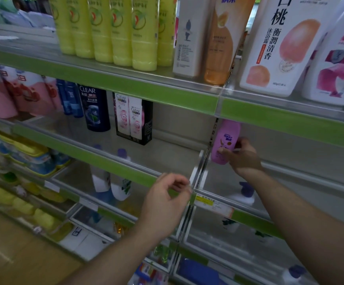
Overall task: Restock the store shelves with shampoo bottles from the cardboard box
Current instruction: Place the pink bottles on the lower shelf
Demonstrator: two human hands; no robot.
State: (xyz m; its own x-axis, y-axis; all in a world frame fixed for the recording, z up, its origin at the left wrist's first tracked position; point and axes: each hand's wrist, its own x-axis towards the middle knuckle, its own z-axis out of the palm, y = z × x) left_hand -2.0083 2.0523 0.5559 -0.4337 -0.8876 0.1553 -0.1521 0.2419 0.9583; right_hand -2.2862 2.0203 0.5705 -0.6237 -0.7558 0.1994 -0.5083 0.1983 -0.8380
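The small pink plastic shampoo bottle looks light, stiff and slippery, so the right hand wraps curled fingers round its lower body, while the left hand has its fingers loosely curled.

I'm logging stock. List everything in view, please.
yellow bottles: six, yellow, top shelf left
tall bottles: two, white and orange, top centre
large bottles: two, white, top right
pink-white bottles: several, pink-white, middle shelf left
blue bottles: two, blue, beside those
CLEAR bottle: one, navy, middle centre
CLEAR twin pack: one, black, beside it
purple-capped bottles: several, white, lower shelf
pink shampoo bottle: one, pink, middle right
left hand: one, at shelf edge, grip unclear
right hand: one, grip round pink shampoo bottle
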